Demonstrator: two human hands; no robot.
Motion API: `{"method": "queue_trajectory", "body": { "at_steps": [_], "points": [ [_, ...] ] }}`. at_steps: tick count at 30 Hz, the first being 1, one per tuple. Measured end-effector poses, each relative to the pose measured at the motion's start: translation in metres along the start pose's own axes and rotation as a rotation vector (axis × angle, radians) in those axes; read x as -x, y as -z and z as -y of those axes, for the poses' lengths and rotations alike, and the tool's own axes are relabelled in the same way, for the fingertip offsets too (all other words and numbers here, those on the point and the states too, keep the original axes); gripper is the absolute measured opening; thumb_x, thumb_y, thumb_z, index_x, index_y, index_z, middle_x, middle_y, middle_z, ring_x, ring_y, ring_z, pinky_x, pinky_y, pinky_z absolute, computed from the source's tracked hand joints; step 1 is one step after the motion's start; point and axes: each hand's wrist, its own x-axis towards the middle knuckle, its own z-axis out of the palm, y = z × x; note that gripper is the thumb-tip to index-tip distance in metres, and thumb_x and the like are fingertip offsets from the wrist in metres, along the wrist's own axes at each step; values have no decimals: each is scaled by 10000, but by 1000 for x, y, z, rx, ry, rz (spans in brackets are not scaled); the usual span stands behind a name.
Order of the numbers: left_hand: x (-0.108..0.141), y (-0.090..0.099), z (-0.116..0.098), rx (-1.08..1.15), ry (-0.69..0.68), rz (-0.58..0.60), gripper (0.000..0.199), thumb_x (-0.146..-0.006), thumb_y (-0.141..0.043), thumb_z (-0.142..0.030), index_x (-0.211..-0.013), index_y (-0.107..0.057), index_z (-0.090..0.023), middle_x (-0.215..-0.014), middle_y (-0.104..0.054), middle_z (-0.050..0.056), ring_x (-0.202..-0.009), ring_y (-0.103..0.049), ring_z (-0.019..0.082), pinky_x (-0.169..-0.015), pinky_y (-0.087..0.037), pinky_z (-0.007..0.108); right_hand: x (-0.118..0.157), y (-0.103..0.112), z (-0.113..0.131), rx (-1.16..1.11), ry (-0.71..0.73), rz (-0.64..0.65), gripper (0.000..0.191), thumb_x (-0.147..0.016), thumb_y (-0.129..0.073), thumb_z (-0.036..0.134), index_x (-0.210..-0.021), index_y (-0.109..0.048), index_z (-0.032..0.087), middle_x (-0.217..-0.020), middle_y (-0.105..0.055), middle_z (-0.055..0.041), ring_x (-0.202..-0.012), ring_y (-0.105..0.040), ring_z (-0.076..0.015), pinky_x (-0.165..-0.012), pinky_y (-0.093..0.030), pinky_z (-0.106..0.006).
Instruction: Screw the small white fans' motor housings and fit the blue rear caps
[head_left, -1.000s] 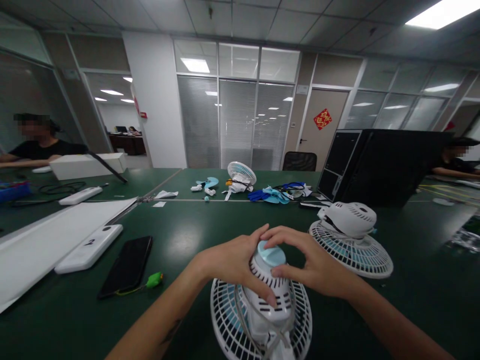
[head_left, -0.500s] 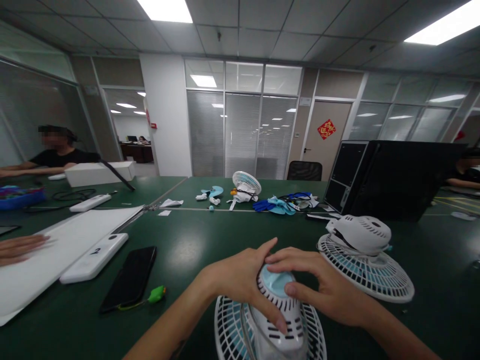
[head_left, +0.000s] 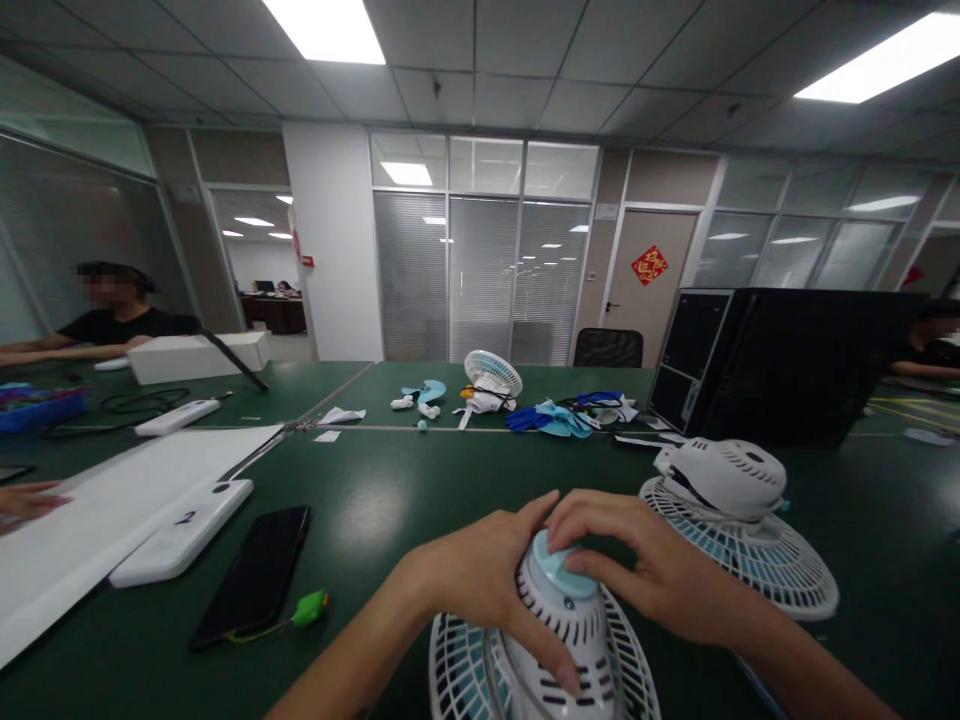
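Note:
A white fan lies grille-down at the table's front edge, its slotted motor housing pointing up. My left hand wraps round the left side of this housing, thumb along the near slots and fingers behind. On top of the housing sits a light-blue knob. My right hand pinches that knob between thumb and fingers from the right. A small screw shows just below the knob. The fan's lower end runs out of view at the bottom.
To the right lies a second fan, also grille-down, before a black computer case. A phone with a green charm and a white power strip lie left. Farther back are a smaller fan and blue gloves.
My right fingers have closed in on the blue knob, and more of the knob shows. My left hand keeps its hold. At far left, another person's hand has drawn back across the white sheet.

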Motion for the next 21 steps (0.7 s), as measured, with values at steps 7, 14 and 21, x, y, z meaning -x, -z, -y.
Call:
{"method": "queue_trajectory", "body": {
  "at_steps": [7,14,21],
  "points": [
    [0,-1,3,21,-36,-2,983,-530,-937,-378,-1387,-475,-241,-1240,-677,60,-1083,-658,281,-951,-519,398,-4,2,6,71,10,70,129,-940,-569,175,-982,-687,203,-1053,-682,-36,-1010,-624,-160,-927,-480,-296],
    [0,-1,4,-14,-29,-3,1001,-511,-941,-387,-1384,-474,-244,-1252,-664,66,-1094,-643,287,-955,-507,404,-6,12,8,118,-47,180,116,-919,-611,187,-948,-719,216,-1069,-677,-30,-1060,-603,-186,-955,-463,-339],
    [-1,0,2,-25,35,13,1009,-472,-951,-383,-1362,-499,-239,-1222,-673,69,-1069,-650,308,-934,-519,425,-5,12,0,62,-34,171,190,-950,-531,137,-978,-703,210,-1076,-665,-24,-1031,-614,-147,-935,-463,-284]
  ]
}}
